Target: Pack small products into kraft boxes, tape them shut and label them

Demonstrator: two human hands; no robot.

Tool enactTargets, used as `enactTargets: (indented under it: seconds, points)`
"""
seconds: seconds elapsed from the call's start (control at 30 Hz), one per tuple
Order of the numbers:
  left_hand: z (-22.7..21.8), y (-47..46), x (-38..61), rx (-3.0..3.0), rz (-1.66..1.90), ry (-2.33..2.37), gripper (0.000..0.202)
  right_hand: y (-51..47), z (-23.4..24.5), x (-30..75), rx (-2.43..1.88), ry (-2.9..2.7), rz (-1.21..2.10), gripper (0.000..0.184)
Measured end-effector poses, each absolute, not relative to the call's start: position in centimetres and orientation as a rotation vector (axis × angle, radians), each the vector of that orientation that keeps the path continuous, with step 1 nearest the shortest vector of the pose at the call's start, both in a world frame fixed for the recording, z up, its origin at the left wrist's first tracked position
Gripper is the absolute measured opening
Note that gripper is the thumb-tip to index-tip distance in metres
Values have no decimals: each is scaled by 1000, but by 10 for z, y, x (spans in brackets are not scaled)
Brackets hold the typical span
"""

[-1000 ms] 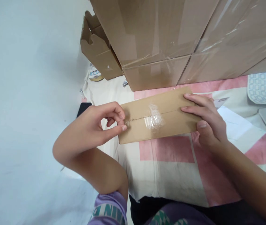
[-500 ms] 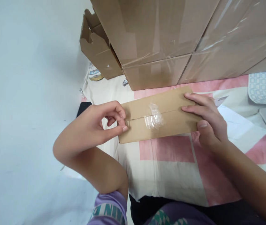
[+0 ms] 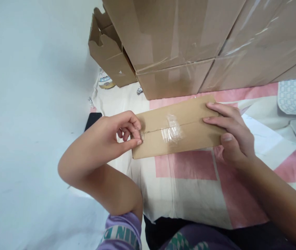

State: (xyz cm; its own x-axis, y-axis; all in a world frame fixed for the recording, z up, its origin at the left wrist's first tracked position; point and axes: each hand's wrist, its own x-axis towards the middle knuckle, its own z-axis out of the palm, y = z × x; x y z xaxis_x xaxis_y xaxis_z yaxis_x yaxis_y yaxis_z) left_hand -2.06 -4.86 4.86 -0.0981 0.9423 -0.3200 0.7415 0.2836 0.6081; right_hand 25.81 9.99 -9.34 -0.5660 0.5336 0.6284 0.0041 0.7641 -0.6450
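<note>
A narrow brown cardboard box (image 3: pixel 197 133) lies slightly tilted across the view, with a lengthwise seam on its upper face. Crinkled clear tape (image 3: pixel 171 130) crosses the middle of that seam. At the box's left end, my left hand (image 3: pixel 125 133) is closed in a pinch, thumb and fingertips at a small strip of clear tape (image 3: pixel 142 135) over the seam. My right hand (image 3: pixel 235 130) grips the right end, two fingers lying on the top face and the thumb along the near edge. Its other fingers are hidden.
Large taped cartons (image 3: pixel 174 80) stand just behind the box. An opened cardboard box (image 3: pixel 111 57) leans beside them. A black phone (image 3: pixel 93 119) lies by the wall left of my left hand. White paper (image 3: pixel 261 133) rests on the pink and cream sheet (image 3: pixel 187 166) at right.
Hardly anything differs. The left fingertips have shifted very slightly at the strip of tape, while the right hand keeps its hold on the box.
</note>
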Motion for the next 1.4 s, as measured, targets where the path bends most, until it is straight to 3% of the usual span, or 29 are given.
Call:
enactTargets:
  seconds: [1.4]
  points:
    - [50, -47, -7, 1642, 311, 2086, 3, 99, -93, 259, -453, -2081, 714, 38]
